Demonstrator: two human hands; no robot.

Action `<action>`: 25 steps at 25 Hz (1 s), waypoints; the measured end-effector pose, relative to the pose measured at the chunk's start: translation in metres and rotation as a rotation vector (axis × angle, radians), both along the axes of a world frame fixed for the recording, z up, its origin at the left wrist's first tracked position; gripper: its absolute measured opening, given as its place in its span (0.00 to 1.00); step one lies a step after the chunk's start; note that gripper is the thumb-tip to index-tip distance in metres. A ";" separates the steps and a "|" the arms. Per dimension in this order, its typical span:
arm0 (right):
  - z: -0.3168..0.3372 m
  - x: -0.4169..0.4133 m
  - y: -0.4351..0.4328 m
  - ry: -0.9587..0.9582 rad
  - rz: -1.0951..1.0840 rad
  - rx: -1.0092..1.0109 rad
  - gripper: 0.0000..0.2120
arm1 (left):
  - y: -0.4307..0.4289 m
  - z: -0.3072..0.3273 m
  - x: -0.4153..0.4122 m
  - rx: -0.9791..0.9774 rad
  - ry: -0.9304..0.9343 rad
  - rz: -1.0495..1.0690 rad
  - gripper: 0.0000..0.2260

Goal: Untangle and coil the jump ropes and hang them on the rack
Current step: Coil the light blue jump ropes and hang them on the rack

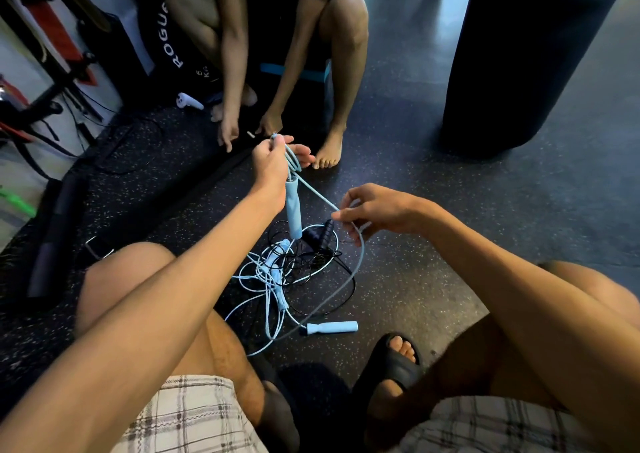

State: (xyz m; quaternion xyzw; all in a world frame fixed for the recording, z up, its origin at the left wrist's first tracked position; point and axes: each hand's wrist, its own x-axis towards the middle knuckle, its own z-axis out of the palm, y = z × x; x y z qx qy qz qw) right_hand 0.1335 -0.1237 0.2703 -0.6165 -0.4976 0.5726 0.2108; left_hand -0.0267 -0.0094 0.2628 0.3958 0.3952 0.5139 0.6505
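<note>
My left hand (271, 165) is raised and pinches small loops of a light blue jump rope (315, 193); one of its blue handles (293, 210) hangs just below the fist. A taut strand runs from there to my right hand (372, 210), which pinches the cord; from there it curves down towards the floor. On the dark floor between my knees lies a tangle (284, 272) of blue and black rope. A second blue handle (331, 327) lies at its near edge and a black handle (323, 234) at its far side.
Another person squats opposite, hands (249, 130) and a bare foot (329, 151) close to my left hand. A black punching bag (519, 54) stands at the right. A black Rogue bag (162, 30), a white controller (188, 101) and gym gear fill the left side.
</note>
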 end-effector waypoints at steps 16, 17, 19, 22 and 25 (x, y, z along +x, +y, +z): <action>0.017 0.016 0.011 -0.487 -0.243 0.730 0.10 | -0.026 0.004 0.006 0.078 0.459 -0.848 0.23; 0.015 0.017 0.013 -0.450 -0.277 0.711 0.09 | -0.026 0.007 0.005 0.050 0.407 -0.880 0.22; 0.010 0.017 0.016 -0.351 -0.323 0.659 0.11 | -0.027 0.013 0.003 0.000 0.296 -0.917 0.18; 0.007 0.010 0.015 -0.129 -0.382 0.512 0.12 | -0.029 0.018 0.002 -0.085 0.079 -0.911 0.17; 0.007 0.008 0.012 0.091 -0.434 0.303 0.10 | -0.027 0.020 -0.001 -0.165 -0.132 -0.809 0.16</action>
